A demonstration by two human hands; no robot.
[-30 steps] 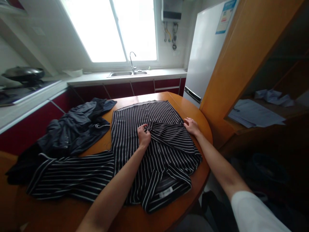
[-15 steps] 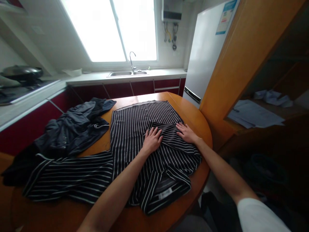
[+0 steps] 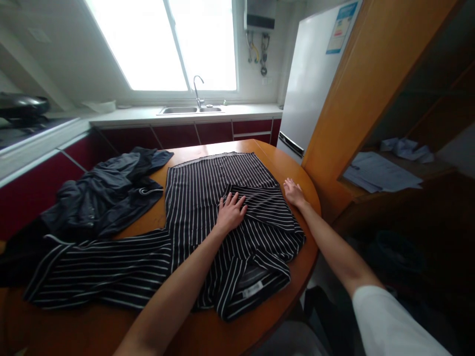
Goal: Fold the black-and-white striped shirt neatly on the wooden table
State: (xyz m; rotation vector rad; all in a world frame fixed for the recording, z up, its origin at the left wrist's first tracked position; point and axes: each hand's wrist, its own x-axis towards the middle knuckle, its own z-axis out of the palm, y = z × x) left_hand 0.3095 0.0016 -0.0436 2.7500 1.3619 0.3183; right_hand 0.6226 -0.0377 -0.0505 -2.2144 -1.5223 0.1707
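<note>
A black shirt with thin white stripes (image 3: 208, 207) lies spread on a round wooden table (image 3: 293, 173). Its right sleeve is folded in across the body, while the left sleeve (image 3: 100, 269) stretches out toward the left. My left hand (image 3: 230, 211) lies flat and open on the folded sleeve near the shirt's middle. At the shirt's right edge my right hand (image 3: 294, 192) rests flat with fingers stretched out, partly on the table. The collar with a white label (image 3: 253, 289) points toward me.
A heap of dark grey clothes (image 3: 107, 190) sits on the table's left side. Behind are a counter with a sink (image 3: 189, 110), a white fridge (image 3: 315, 84) and a wooden cabinet (image 3: 352, 99) with papers (image 3: 378, 170) on its shelf.
My left hand let go of the sleeve cuff it pinched and flattened on the fabric. My right hand slid over the folded sleeve and back out to the shirt's right edge.
</note>
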